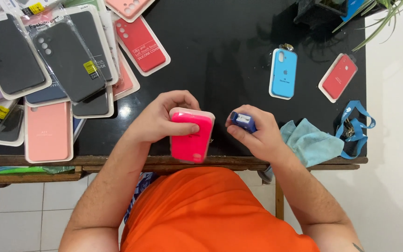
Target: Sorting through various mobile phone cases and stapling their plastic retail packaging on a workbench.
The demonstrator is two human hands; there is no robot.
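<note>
My left hand grips a bright pink phone case in its white tray, held just above the near edge of the black table. The thumb lies across the case's upper part. My right hand is closed around a small blue and white object, held close to the right of the pink case. What that object is, I cannot make out.
Many packaged phone cases in black, red and pink are piled at the left. A blue case and a red case lie at the right, with a light blue cloth, a blue lanyard with keys and a plant.
</note>
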